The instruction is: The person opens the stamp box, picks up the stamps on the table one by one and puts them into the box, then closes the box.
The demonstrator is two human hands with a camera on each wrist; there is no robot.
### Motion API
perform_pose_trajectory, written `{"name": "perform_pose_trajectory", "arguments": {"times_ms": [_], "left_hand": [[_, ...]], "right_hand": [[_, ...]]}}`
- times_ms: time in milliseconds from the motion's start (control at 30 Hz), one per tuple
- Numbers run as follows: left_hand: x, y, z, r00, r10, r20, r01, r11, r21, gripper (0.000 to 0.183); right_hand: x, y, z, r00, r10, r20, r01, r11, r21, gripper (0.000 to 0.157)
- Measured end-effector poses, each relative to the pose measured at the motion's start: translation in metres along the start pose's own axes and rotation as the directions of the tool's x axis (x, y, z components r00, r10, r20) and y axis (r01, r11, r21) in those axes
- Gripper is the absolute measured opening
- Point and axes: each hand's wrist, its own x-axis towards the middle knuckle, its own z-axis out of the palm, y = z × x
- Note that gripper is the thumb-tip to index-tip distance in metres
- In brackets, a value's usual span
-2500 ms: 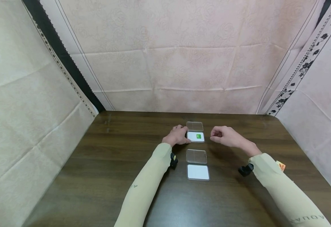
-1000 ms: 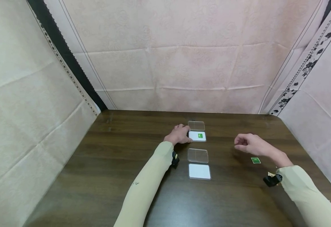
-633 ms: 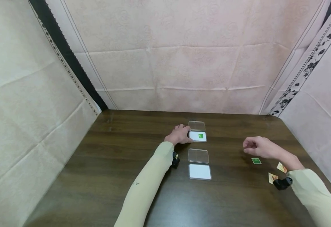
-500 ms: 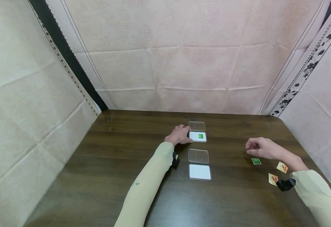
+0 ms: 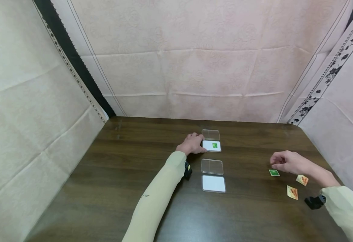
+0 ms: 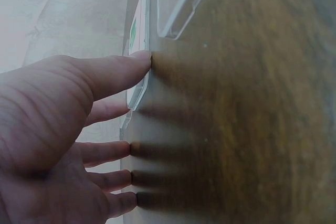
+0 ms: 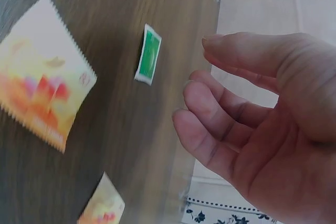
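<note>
My left hand (image 5: 191,143) lies at the left side of the rear flat clear case (image 5: 207,146), which stands open. Its thumb touches the case edge in the left wrist view, and its other fingers reach out fairly straight, tips down at the tabletop. A small green square packet (image 5: 214,145) lies on the white bottom of that case. My right hand (image 5: 289,162) hovers at the right, fingers loosely bent and nothing between them. Close below its fingertips is a second green packet (image 5: 274,172) with pale edges, lying flat. The right wrist view shows this packet (image 7: 148,56) apart from the fingertips.
Two cream-and-orange sachets with zigzag edges, a nearer one (image 5: 292,192) and a farther one (image 5: 302,179), lie by the right wrist. Another open case (image 5: 213,183) with a white bottom sits in front of the rear one. Pale cloth (image 5: 194,74) hangs behind the brown table (image 5: 118,195).
My right hand has moved from beside the rear case out to the right, uncovering the green packet and both sachets, and has come down near that packet. My left hand stays at the rear case.
</note>
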Motion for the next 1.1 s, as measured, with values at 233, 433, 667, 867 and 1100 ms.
{"name": "perform_pose_trajectory", "arguments": {"times_ms": [233,433,667,867,1100], "left_hand": [[-0.002,-0.001,-0.001,1.0,-0.012,0.004,0.012,1.0,-0.005,0.061],[-0.001,-0.001,0.001,1.0,0.0,-0.003,0.0,1.0,0.001,0.061],[-0.002,0.0,-0.001,1.0,-0.007,-0.004,0.007,1.0,0.002,0.06],[-0.003,-0.001,-0.002,1.0,-0.012,-0.002,0.012,1.0,-0.009,0.06],[-0.001,0.0,0.0,1.0,-0.005,-0.001,0.005,1.0,-0.005,0.06]], "right_hand": [[-0.006,0.009,0.0,1.0,0.005,0.002,-0.005,1.0,-0.016,0.007],[-0.009,0.014,0.003,1.0,0.012,0.023,-0.012,1.0,0.017,0.008],[-0.007,0.019,0.01,0.999,-0.001,0.044,-0.002,0.999,0.047,0.011],[-0.007,0.022,0.014,0.999,0.0,0.053,-0.003,0.998,0.055,0.019],[-0.009,0.026,0.017,0.999,0.006,0.053,-0.008,0.998,0.054,0.02]]}}
